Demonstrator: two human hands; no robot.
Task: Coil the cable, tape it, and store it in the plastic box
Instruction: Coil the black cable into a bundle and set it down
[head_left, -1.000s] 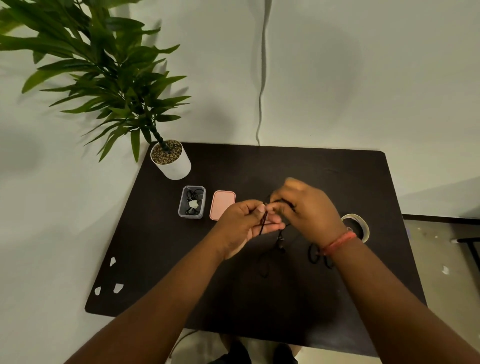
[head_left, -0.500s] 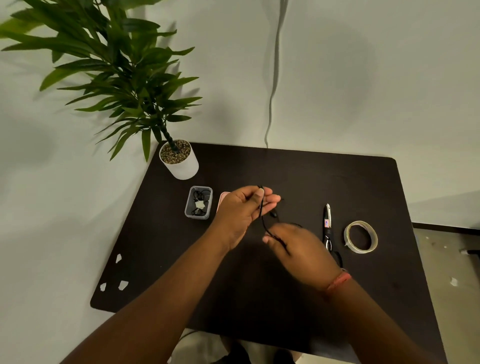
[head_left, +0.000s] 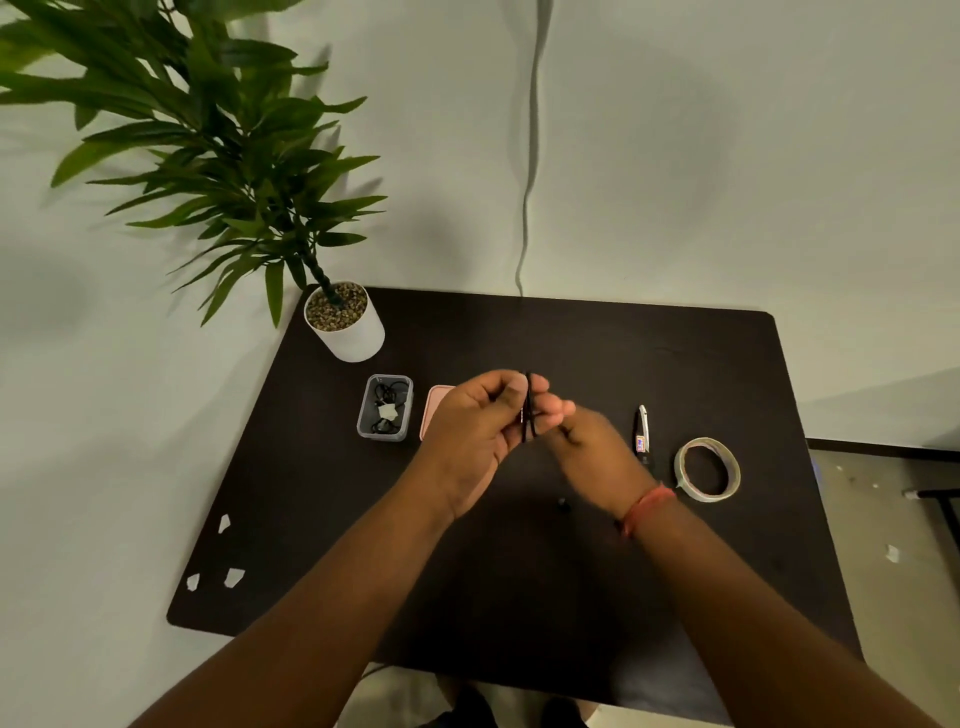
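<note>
A thin black cable stands in narrow loops between the thumb and fingers of my left hand, held above the middle of the dark table. My right hand is just to the right of the loops, blurred, its fingers closed on the cable's loose part. A small black cable end shows below the hands. The clear plastic box stands to the left with taped black cables in it. Its pink lid lies beside it, partly hidden by my left hand. The tape roll lies to the right.
Scissors lie between my right hand and the tape roll. A potted plant in a white pot stands at the table's far left corner. Three small tape scraps sit near the front left corner. A grey cord hangs down the wall behind.
My right hand came back up from the table to the loops in my left hand, drawing more cable onto the coil. My left hand stayed nearly still.
</note>
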